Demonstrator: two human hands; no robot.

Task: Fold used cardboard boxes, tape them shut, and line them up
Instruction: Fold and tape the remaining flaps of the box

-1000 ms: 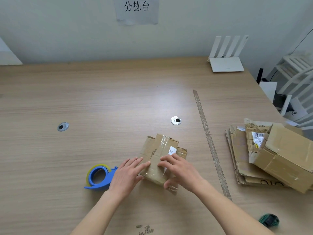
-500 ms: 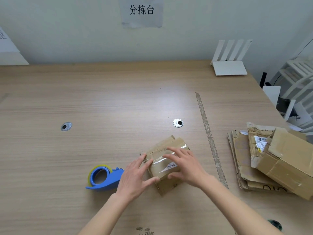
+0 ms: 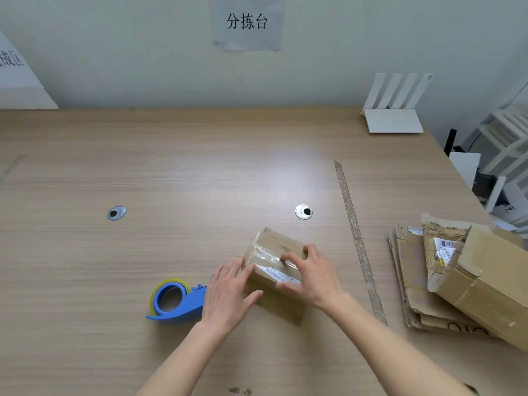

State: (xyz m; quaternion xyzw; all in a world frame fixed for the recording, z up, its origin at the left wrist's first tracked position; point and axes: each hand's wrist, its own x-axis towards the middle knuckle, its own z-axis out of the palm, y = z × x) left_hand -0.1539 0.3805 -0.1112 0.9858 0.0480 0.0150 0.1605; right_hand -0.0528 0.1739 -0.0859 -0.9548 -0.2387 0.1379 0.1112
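While the wooden table (image 3: 143, 167) offers a wide bare surface, the step in hand is judged to be the smoothing of clear tape over the small cardboard box (image 3: 275, 247), which sits on the near middle of the table, just right of the blue tape dispenser (image 3: 175, 302). A stack of flattened boxes (image 3: 414, 281) and one larger folded box (image 3: 491, 284) are seen well apart at the right edge. The left hand (image 3: 230, 292) is laid against the box's left side, fingers straight and close together, thumb under the near edge. The right hand (image 3: 311, 277) is set on top, fingers spread and lightly curled over the taped seam. Firm, even pressure should be run outward along the tape, so that no bubble or lifted end is left.
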